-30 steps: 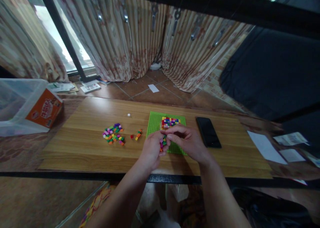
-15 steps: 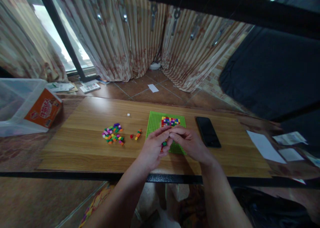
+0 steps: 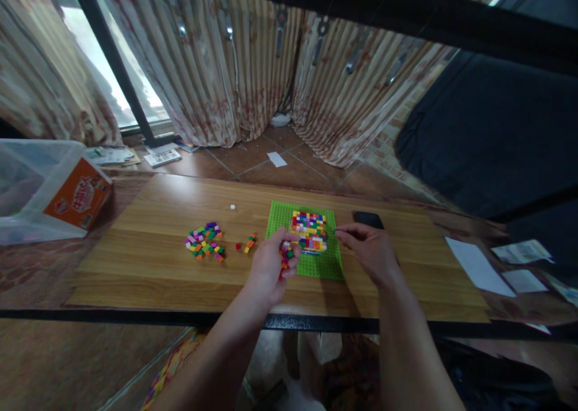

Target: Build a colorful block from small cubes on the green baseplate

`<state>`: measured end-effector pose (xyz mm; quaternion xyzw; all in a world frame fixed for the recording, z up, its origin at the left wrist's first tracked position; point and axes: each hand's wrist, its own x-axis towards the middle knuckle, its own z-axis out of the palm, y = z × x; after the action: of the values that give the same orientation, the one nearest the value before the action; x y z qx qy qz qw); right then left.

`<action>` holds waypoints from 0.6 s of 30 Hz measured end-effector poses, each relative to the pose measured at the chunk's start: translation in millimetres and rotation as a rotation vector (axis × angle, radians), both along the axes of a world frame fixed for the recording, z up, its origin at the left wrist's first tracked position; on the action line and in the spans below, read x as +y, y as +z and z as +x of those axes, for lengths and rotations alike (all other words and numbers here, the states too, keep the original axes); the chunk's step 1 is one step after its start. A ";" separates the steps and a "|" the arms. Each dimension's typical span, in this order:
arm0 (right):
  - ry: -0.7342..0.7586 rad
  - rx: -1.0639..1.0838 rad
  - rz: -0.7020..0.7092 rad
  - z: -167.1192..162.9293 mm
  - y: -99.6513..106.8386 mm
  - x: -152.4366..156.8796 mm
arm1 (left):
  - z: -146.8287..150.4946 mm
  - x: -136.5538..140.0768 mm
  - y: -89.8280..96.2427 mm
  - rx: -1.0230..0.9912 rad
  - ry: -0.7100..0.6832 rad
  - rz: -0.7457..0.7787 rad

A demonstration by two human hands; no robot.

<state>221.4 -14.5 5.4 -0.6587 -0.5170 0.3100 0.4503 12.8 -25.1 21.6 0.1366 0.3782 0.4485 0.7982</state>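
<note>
A green baseplate (image 3: 280, 214) lies on the wooden table, bearing a block of many-coloured building bricks (image 3: 309, 223). My left hand (image 3: 270, 260), at the plate's left edge, is curled around several small loose bricks (image 3: 286, 254), red, green and other colours. To the right of the built block, my right hand (image 3: 368, 247) is closed in a pinch over the plate's right edge. A tiny dark speck shows at its fingertips, too small to name. Part of the plate is hidden by my left hand.
Left of the plate lie a pile of loose bricks (image 3: 205, 241), a short orange-and-green cluster (image 3: 250, 242), a red brick (image 3: 238, 247) and a white brick (image 3: 233, 207). A phone (image 3: 368, 219) is partly behind my right hand. A clear plastic bin (image 3: 27, 188) stands far left.
My hands have come apart. The right one has moved to the right, in front of the phone, while the left has shifted slightly left and still holds bricks. More of the built block shows.
</note>
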 end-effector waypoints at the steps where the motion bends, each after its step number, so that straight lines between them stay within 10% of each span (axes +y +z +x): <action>1: 0.017 0.003 -0.014 0.0 -2.2 0.5 | -0.3 0.2 0.8 -0.012 -0.001 -0.002; 18: 0.008 0.129 -0.067 -14.9 -7.5 9.0 | 0.4 -0.9 3.8 0.010 -0.028 -0.020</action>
<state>206.5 -5.5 -2.1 -0.6501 -0.4788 0.3705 0.4592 13.2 -25.9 25.4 0.1364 0.3847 0.4327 0.8038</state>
